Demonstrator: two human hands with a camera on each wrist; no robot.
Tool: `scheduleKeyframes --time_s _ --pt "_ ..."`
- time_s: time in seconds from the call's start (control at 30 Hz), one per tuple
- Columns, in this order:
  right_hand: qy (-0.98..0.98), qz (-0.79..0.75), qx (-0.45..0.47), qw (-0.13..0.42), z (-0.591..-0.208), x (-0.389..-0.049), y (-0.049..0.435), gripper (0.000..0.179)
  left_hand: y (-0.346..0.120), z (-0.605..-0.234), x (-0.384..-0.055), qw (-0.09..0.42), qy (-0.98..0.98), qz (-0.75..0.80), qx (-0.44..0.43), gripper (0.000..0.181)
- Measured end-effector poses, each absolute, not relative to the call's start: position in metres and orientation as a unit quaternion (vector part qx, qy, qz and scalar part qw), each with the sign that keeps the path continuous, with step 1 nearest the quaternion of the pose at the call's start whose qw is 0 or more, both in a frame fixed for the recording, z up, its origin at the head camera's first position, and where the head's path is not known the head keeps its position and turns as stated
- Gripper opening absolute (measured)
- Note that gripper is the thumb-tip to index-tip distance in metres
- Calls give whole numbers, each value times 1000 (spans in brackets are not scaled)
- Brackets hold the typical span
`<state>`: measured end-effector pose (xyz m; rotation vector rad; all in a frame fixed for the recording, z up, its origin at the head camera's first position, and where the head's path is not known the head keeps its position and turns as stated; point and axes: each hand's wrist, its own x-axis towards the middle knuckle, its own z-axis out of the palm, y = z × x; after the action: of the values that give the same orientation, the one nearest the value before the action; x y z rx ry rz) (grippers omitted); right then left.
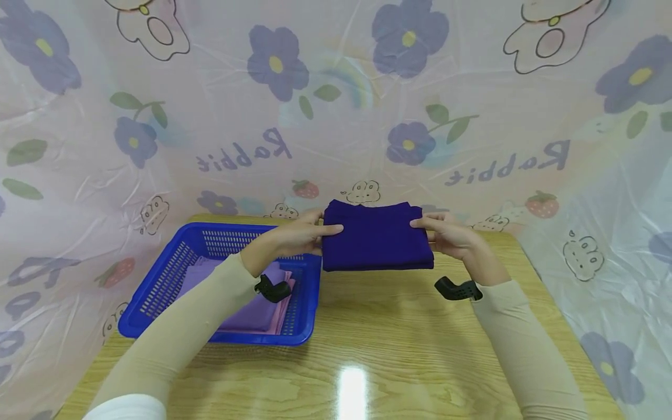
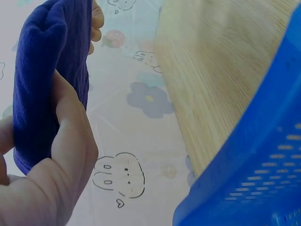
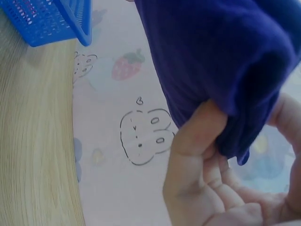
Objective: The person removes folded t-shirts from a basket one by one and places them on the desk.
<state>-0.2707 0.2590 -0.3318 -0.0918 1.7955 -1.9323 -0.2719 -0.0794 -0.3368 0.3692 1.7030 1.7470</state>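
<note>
A folded dark purple cloth (image 1: 375, 236) is held up above the table between both hands. At its left end my left hand (image 1: 296, 234) pinches it, thumb in front and fingers behind. My right hand (image 1: 451, 234) grips the opposite end the same way. Up close in the left wrist view, the thumb lies along the thick folded cloth (image 2: 37, 89). Several layers of the cloth (image 3: 211, 56) show at its folded end in the right wrist view. Left of the cloth stands a blue plastic basket (image 1: 310, 326), with folded lilac and pink cloths (image 1: 257, 315) inside, partly hidden by my left forearm.
The basket sits on a wooden table (image 1: 399, 350) at the left. Behind and at both sides hangs a pale curtain (image 1: 336, 146) printed with flowers and rabbits. A black wrist mount (image 1: 273, 289) is on the left wrist, another black mount (image 1: 457, 289) on the right.
</note>
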Motion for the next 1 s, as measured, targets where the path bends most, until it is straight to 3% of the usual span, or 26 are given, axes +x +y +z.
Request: scheduleKeyframes --time_s 0.23,0.33,0.37,0.47,0.53,0.63,0.73,0.87,1.0 --pt "653 -715 -36 246 -330 -269 272 29 -65 -337 -276 327 668 655 135 44" --pt "662 -713 -21 232 -329 -268 278 14 -58 -338 -278 329 668 655 131 43" --pt "667 -709 -18 229 -329 -269 280 18 -55 -338 -278 330 666 656 129 42" --pt "686 -693 -18 222 -329 -269 286 56 -48 -340 -281 330 664 660 121 40" --pt "696 -681 -32 224 -329 -270 290 69 -43 -342 -284 328 664 662 115 38" --pt "699 -681 -37 215 -330 -273 294 51 -37 -345 -288 325 665 664 105 36" --pt "697 -686 -34 204 -334 -278 296 9 -30 -347 -291 319 667 667 89 36" --pt "691 -694 -23 202 -340 -283 299 25 -22 -353 -294 310 669 672 64 37" --pt "690 -693 -13 205 -346 -287 302 15 -14 -359 -297 303 675 671 48 39"
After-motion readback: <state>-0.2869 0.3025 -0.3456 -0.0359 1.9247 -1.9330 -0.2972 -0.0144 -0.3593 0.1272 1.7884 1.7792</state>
